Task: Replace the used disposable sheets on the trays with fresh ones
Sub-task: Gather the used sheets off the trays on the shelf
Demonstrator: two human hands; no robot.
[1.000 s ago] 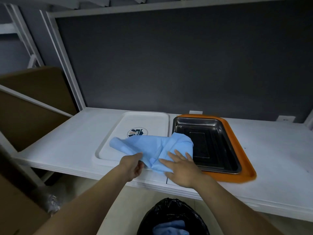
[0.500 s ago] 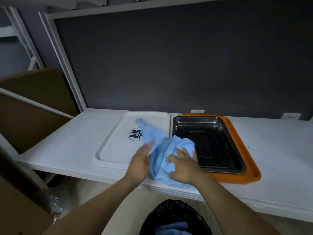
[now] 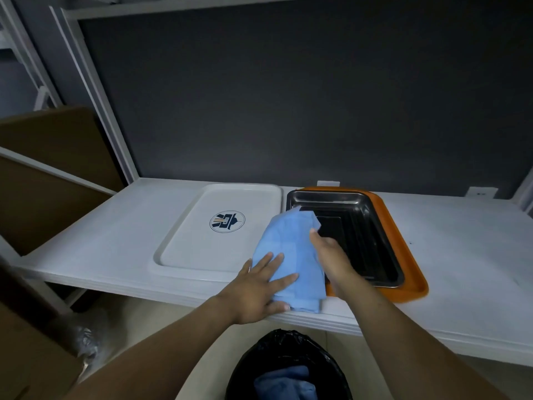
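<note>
Crumpled light-blue disposable sheet (image 3: 288, 249) sits bunched near the white shelf (image 3: 101, 241) front edge, overlapping the flat white logo tray (image 3: 202, 249) and the black metal pan (image 3: 360, 226) nested in the orange plastic tray (image 3: 406, 255); left hand (image 3: 259, 287) lies flat on it, fingers spread; right hand (image 3: 328, 249) seems to pinch its right edge, fingers mostly hidden.

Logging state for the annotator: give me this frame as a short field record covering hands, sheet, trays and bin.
left hand: flat, pressing on the blue sheet
right hand: grips the sheet's right edge
blue sheet: bunched, overlapping the white tray's near right corner and the metal tray's left rim
white tray: logo showing
metal tray: nested in the orange tray
bin bag: below the shelf, blue material inside
</note>
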